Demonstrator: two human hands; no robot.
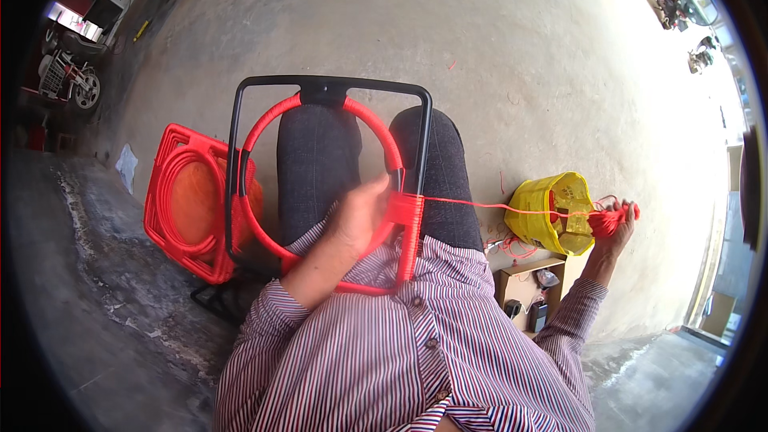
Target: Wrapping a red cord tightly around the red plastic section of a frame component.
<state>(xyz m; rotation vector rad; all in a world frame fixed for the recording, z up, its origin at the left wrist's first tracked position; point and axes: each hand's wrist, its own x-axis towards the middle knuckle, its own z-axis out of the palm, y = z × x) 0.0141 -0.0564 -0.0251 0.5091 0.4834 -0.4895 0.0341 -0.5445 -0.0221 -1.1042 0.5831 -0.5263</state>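
Note:
A black metal frame (360, 80) with a round inner ring rests on my lap, part of it wrapped in red cord. My left hand (360, 216) reaches through the ring and is closed round its right side, beside a wrapped red band (406, 210); its fingertips are partly hidden. Out to the right, my right hand (614, 242) is closed on a bundle of red cord (610, 221). A single red strand (488, 206) stretches taut from the bundle to the frame's right side, passing over a yellow bucket.
The yellow bucket (528, 216) stands on the floor to my right, near a wooden box (520, 288) holding small items. A finished-looking red wrapped frame (172, 200) leans by an orange round object (196, 200) on my left. Farther off are a motorbike (80, 84) and clutter.

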